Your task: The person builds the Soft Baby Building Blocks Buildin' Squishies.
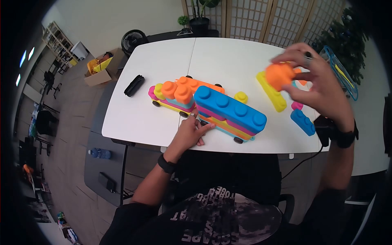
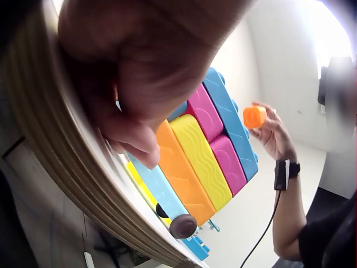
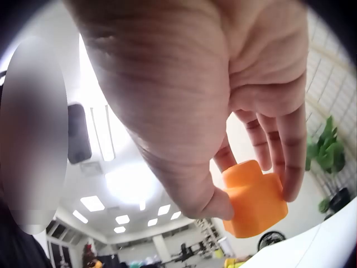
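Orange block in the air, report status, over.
Right hand pinching orange block, raised above table. Left hand loose beside blue-topped stack. Long yellow block lies near right hand.

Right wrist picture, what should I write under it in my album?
Right hand pinching an orange block, with ceiling lights and a green plant behind.

And here's the right hand (image 3: 223, 95), thumb and fingers pinching an orange block (image 3: 255, 204), its single stud facing up! Beyond it, a leafy plant (image 3: 328, 151), a black fan (image 3: 271, 240) by the white counter (image 3: 318, 243), bright ceiling lights (image 3: 92, 204).
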The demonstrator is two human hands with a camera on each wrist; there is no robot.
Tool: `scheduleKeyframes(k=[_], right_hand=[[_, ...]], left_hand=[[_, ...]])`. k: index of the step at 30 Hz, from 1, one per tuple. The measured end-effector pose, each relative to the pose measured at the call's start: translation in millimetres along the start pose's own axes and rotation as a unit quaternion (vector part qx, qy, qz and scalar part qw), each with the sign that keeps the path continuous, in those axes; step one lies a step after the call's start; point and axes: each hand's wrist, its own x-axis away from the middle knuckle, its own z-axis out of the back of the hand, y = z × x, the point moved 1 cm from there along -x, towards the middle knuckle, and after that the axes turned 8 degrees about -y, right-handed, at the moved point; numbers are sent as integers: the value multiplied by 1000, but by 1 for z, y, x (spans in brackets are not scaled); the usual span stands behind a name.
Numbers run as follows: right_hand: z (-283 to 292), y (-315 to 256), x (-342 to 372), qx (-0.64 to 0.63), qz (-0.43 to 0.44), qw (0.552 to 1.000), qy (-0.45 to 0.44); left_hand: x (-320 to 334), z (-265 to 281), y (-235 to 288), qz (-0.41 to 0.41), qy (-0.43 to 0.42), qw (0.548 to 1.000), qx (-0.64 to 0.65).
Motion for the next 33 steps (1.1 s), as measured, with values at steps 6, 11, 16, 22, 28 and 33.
scheduleKeyframes(k=[6, 11, 16, 22, 28, 33], right_hand=[[-66, -51, -90, 52, 87, 989, -110], [-91, -58, -109, 119, 81, 980, -139], [-97, -52, -113, 23, 20, 984, -175], [-103, -46, -121, 28, 80, 979, -183], [-96, -43, -132, 22, 56, 973, -224], [-101, -41, -129, 26, 38, 976, -214]], left_hand=[[2, 3, -9, -22, -3, 999, -37], [2, 6, -12, -36, -16, 999, -30], [0, 4, -17, -49, -23, 998, -29], [-4, 6, -19, -42, -15, 997, -59], [5, 7, -9, -46, -12, 998, -51], [0, 7, -9, -17, -16, 997, -73]])
